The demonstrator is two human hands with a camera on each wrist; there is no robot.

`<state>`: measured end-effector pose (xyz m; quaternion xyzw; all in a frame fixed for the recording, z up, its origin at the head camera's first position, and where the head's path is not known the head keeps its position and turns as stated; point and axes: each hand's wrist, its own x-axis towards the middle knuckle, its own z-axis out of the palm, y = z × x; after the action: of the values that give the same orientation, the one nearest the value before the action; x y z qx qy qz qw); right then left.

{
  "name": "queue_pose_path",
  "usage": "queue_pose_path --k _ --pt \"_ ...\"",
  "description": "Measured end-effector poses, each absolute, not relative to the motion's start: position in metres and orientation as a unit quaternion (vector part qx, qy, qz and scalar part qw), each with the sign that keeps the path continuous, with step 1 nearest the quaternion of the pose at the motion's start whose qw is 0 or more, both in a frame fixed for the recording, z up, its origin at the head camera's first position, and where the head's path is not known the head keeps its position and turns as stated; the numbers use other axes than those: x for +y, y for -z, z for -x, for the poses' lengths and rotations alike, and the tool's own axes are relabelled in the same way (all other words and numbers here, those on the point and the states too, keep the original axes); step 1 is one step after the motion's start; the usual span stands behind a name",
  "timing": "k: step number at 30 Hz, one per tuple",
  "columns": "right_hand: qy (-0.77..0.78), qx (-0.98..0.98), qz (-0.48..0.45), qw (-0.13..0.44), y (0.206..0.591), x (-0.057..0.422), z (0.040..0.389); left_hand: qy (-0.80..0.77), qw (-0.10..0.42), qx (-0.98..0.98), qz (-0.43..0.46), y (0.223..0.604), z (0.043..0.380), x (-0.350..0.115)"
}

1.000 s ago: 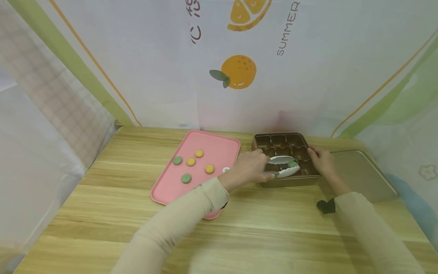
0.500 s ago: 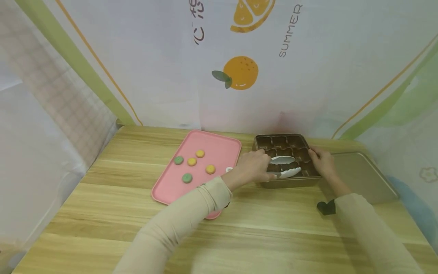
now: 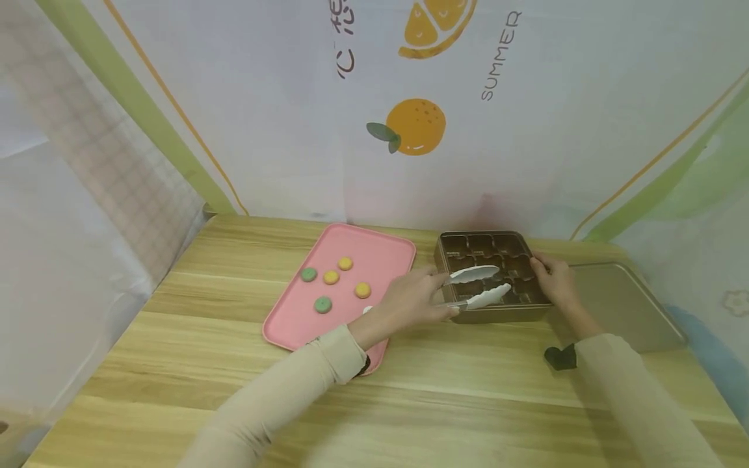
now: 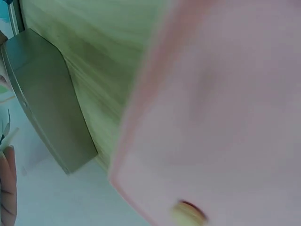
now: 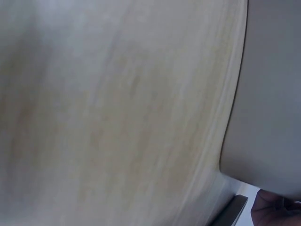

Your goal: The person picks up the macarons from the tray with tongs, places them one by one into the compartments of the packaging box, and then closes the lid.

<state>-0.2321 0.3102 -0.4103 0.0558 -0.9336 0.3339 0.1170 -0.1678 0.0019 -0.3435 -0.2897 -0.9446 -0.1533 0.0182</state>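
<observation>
My left hand (image 3: 412,299) holds a pair of tongs (image 3: 475,274) with white scalloped heads. The heads are spread apart over the near part of a brown divided box (image 3: 497,314), with nothing between them. At the box's right side, my right hand (image 3: 552,281) grips the wall with the thumb at the rim. To the left lies a pink tray (image 3: 292,325) bearing three yellow macarons (image 3: 363,290) and two green macarons (image 3: 323,305). The left wrist view shows the box's outer wall (image 4: 51,99) and fingers (image 4: 7,188) at the edge.
A flat bronze lid (image 3: 623,305) lies right of the box, partly behind the right forearm. A dark heart-shaped piece (image 3: 560,357) shows by the right cuff. Behind the wooden table (image 3: 456,409) hangs a printed white curtain (image 3: 281,130).
A green macaron was between the tongs' heads a second ago and is out of them now. The left hand and tongs have since drawn back left, while the right hand stays on the box.
</observation>
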Motion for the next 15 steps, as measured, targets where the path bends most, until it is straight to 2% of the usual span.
queue_pose_path --k 15 --pt "-0.324 -0.935 -0.068 0.123 0.413 0.312 0.233 0.258 0.043 -0.945 0.196 0.358 0.126 -0.102"
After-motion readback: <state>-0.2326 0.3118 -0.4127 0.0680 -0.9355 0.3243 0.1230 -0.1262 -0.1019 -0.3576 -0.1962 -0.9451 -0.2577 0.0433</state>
